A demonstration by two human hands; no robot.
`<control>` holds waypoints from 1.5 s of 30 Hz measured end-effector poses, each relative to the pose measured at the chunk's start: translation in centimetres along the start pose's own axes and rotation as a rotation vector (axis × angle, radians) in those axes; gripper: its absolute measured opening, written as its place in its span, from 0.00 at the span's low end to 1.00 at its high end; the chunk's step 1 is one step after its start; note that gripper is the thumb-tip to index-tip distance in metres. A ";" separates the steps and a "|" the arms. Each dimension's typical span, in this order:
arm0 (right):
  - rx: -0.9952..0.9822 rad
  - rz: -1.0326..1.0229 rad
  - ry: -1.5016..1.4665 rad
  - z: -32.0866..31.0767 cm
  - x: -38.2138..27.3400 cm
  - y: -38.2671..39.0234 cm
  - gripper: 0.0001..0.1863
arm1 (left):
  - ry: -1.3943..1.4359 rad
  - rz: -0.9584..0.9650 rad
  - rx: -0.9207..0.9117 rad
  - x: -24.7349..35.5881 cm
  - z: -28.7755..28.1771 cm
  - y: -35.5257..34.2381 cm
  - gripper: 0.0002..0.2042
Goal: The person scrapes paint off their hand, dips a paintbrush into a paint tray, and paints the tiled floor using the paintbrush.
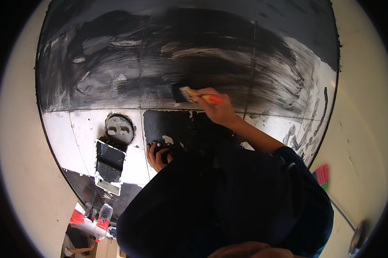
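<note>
My right hand (217, 107) grips a paintbrush (193, 93) with an orange-tipped handle. Its dark bristles press on the tiled floor (60, 122), over a wide area streaked with black coating (215, 81). On the edge of a black, chipped-looking patch or mat (168, 124) my left hand (157, 155) rests with bent, parted fingers, holding nothing that I can see. To its left lies a white rectangular tray (108, 188) with black liquid inside. Just beyond the tray is a round grey fitting (120, 125) with two pale spots. My body hides the near part of the black patch.
Beige walls (361, 124) close in both sides. A clear plastic bottle with a red label (103, 217) stands at the lower left, near another person's arm (81, 249). At the right is a pink and green broom-like thing (321, 176). White uncoated tiles show at the right.
</note>
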State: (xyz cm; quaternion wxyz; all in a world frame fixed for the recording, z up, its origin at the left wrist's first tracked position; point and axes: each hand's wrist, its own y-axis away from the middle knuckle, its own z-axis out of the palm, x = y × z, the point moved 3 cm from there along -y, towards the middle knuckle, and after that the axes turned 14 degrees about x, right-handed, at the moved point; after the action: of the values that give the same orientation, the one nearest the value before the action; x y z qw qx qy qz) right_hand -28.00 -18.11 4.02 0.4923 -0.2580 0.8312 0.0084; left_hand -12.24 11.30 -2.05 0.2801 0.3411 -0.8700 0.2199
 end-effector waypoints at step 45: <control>0.459 0.199 0.942 -18.2 11.1 -1.2 0.17 | -0.043 0.024 0.019 -0.6 0.3 -0.1 0.12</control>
State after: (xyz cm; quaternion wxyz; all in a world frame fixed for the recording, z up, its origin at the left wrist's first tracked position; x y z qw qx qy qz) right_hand -46.56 -28.68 4.52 0.1066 -0.0396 0.9632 -0.2436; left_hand -11.90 11.33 -2.63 0.2554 0.3381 -0.8777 0.2238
